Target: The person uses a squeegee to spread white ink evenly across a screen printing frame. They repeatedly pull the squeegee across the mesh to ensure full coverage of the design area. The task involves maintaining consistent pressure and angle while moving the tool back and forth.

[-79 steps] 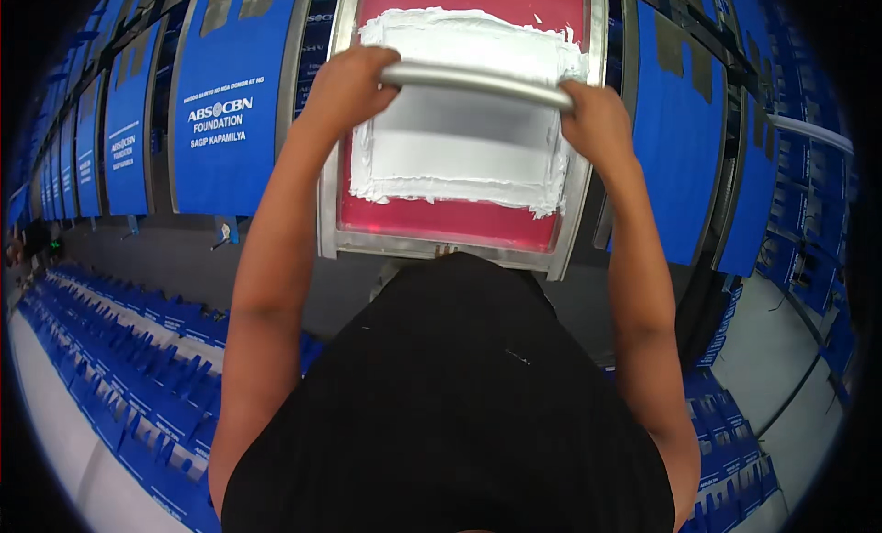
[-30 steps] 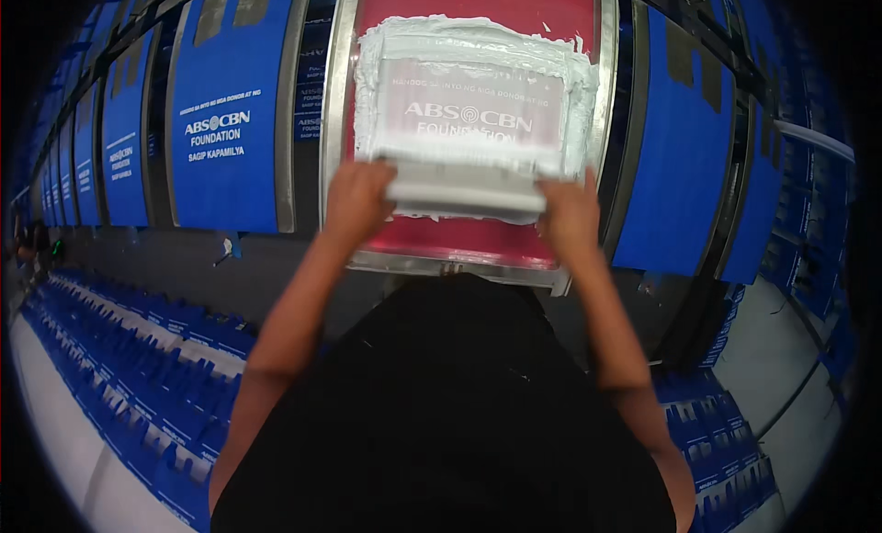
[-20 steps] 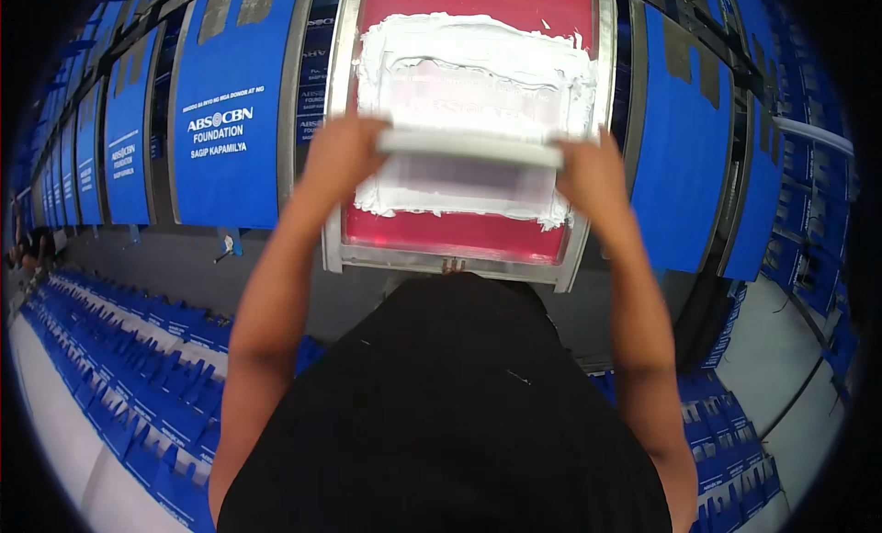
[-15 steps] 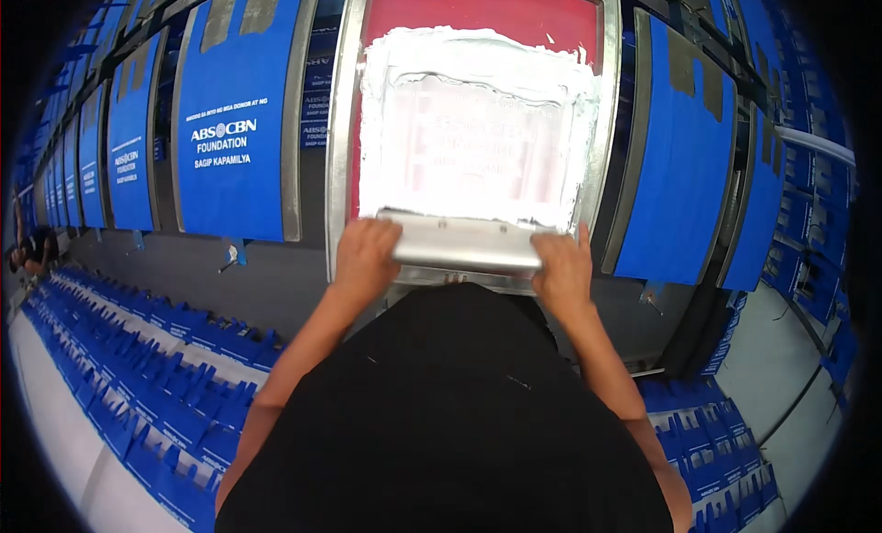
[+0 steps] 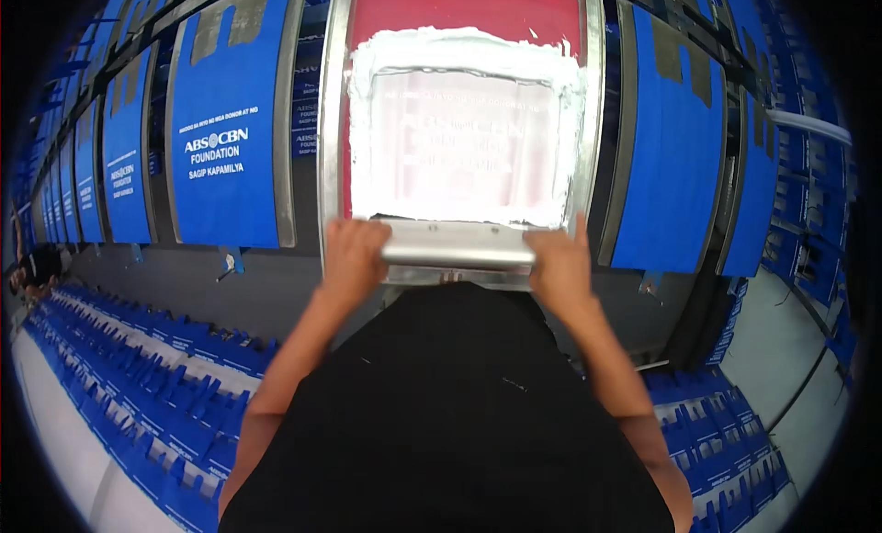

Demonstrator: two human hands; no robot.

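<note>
A metal-framed printing screen (image 5: 587,119) has a red face (image 5: 459,5) and a square of thick white paste (image 5: 459,48), with pale, indistinct lettering showing through inside it. A metal squeegee bar (image 5: 457,251) lies crosswise along the near edge of the paste, low on the screen. My left hand (image 5: 354,257) grips its left end. My right hand (image 5: 560,266) is closed on the right end, with one finger sticking up beside the frame.
Rows of blue fabric panels with white print on metal boards (image 5: 225,73) flank the screen, more on the right (image 5: 666,184). A dark bench front (image 5: 184,276) runs below. Blue pieces line the lower left (image 5: 138,386) and lower right. A co-worker (image 5: 37,271) is at the far left.
The squeegee, held in both hands, has gone from high on the screen down to its near edge, back up and down again. The paste's middle now shows lettering, where it was plain white.
</note>
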